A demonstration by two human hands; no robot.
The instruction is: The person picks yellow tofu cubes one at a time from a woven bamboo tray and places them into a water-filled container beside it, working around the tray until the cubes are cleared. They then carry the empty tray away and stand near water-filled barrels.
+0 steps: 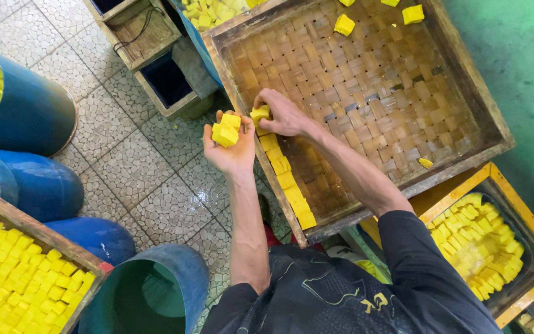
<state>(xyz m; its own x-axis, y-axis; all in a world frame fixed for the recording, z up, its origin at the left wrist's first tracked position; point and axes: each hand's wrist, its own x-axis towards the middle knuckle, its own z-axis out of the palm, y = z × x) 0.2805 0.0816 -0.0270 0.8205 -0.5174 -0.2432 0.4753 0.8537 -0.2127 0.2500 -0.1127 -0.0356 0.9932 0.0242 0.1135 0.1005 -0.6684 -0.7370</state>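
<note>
Hands work at edge of a woven bamboo tray w/ wooden frame; left hand is palm up, fingers cupped round a small stack of yellow cubes, just off tray's left rim, over the tiled floor; right hand is palm down inside tray, fingertips pinching one yellow cube at the top end of a row of cubes that runs along the left inner wall toward the near corner; that row touches the frame, cubes side by side. Few loose cubes lie at tray's far side, one small piece near right rim. Blue barrels stand at left, one w/ yellow cubes inside; second tray full of cubes sits bottom left; orange-framed box of cubes bottom right, below the woven tray.
</note>
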